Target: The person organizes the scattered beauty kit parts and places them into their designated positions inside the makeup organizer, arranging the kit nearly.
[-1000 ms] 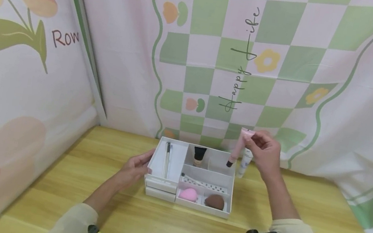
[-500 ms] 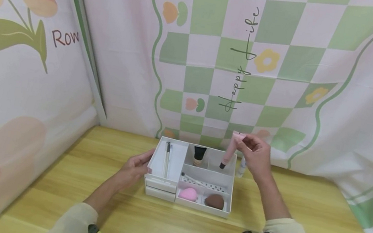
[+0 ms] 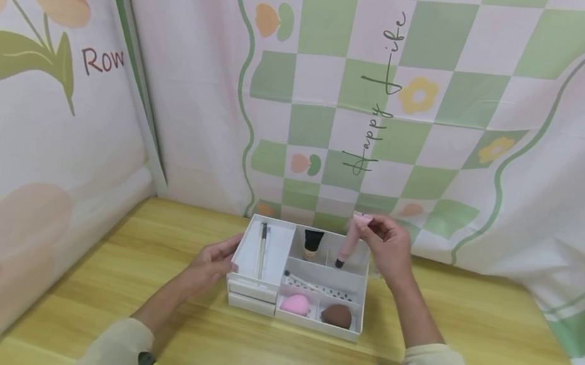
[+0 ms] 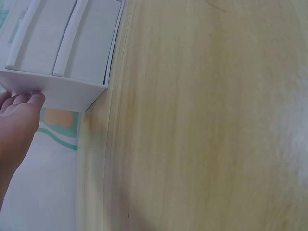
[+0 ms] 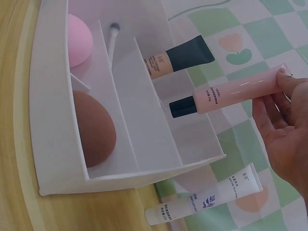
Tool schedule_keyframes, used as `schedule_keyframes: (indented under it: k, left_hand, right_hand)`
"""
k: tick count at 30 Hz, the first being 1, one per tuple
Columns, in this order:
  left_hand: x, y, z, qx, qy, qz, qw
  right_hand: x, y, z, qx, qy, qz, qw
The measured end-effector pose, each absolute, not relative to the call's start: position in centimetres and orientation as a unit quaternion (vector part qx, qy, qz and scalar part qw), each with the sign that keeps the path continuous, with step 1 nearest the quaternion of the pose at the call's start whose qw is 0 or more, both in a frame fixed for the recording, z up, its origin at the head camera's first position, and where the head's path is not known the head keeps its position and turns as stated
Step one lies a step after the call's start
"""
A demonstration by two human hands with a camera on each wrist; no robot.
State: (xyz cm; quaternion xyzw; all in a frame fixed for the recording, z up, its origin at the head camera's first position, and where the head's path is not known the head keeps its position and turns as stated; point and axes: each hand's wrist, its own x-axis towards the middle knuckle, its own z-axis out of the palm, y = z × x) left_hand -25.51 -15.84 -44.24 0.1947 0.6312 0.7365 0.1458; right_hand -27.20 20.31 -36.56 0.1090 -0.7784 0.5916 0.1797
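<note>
My right hand pinches a pink cosmetic tube by its flat end, dark cap pointing down. The cap hangs over the back right compartment of a white organizer box. In the compartment beside it stands a tube with a black end. My left hand rests against the box's left side, and in the left wrist view its fingers touch the side wall. A pink makeup sponge and a brown makeup sponge sit in the front compartments.
Outside the box's right side stands a white tube. Slim pencil-like sticks lie in the left tray, and a brush lies in the middle compartment. A patterned cloth hangs behind the wooden table.
My right hand has moved left and down with the pink tube, from the box's right edge to over the back right compartment. The left hand and box have stayed put.
</note>
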Motion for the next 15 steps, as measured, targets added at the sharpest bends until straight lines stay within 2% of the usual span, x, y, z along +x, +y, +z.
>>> schedule_keyframes:
  k: [15]
  left_hand:
    - [-25.6,-15.9,-44.4,0.204,0.627,0.738,0.143]
  right_hand:
    - [-27.5,19.1,-38.0,0.094,-0.810,0.552,0.173]
